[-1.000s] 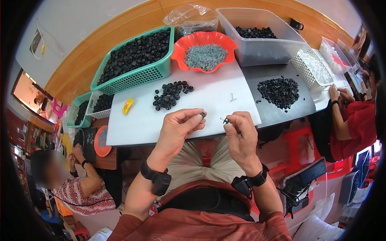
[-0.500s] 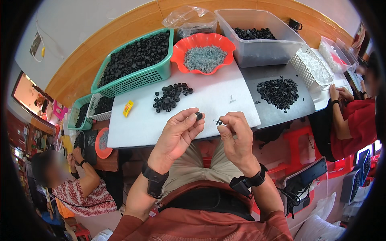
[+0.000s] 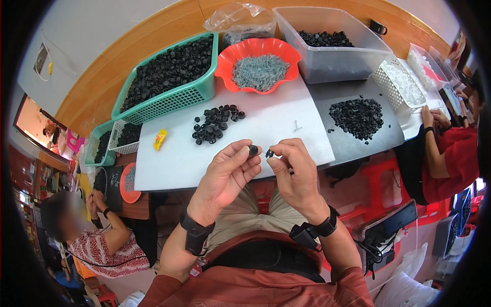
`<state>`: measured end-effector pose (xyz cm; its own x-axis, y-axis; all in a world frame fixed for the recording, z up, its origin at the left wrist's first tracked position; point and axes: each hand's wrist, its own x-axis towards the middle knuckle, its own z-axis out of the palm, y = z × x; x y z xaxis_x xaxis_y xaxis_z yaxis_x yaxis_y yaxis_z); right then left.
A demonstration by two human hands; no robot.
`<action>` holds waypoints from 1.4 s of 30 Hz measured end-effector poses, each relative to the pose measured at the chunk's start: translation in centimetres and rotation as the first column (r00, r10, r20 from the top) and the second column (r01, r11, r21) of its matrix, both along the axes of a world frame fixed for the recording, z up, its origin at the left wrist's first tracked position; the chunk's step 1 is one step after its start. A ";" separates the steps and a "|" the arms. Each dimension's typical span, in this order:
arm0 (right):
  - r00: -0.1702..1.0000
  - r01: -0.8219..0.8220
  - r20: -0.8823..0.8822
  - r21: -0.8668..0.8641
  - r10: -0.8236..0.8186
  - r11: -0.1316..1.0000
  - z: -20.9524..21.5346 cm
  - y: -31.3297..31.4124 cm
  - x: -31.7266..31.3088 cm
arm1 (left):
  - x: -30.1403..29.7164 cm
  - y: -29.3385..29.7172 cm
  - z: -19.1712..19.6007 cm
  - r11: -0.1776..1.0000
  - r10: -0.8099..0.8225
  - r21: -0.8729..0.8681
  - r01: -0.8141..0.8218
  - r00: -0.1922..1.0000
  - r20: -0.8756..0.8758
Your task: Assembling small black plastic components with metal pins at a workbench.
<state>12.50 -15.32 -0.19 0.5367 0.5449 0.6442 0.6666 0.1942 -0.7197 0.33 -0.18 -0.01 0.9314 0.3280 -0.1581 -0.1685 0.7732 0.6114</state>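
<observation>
Over the table's near edge, my left hand (image 3: 222, 171) pinches a small round black plastic cap (image 3: 253, 150) between thumb and fingertips. Close beside it, my right hand (image 3: 295, 174) grips a smaller black plastic piece (image 3: 269, 153). A thin metal pin sticks out of that piece toward the cap; whether its tip is inside the cap I cannot tell. Ahead of my hands, a loose group of black caps (image 3: 209, 130) lies on the white foam sheet (image 3: 266, 120). Two thin metal pins (image 3: 296, 126) rest on the sheet farther right.
A red scalloped bowl (image 3: 223, 71) of metal pins stands behind, between a green basket (image 3: 204, 88) of black caps and a clear tub (image 3: 340, 69). Small black pieces (image 3: 358, 117) are heaped right. A yellow packet (image 3: 160, 139) lies left. People sit on both sides.
My right hand has moved left, bringing the small black piece and its pin up close to the cap. My left hand stays nearly in place, still pinching the cap.
</observation>
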 end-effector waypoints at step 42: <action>0.999 -0.030 -0.032 -0.013 0.029 0.999 -0.2 0.9 -0.1 | 0.1 -1.2 0.3 0.993 0.045 0.116 -0.038 0.997 -0.062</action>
<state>12.43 -14.45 -0.35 0.5401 0.5691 0.6200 0.6377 0.2040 -0.7428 0.46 -1.35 0.31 0.9056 0.3858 -0.1764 -0.1565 0.6903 0.7064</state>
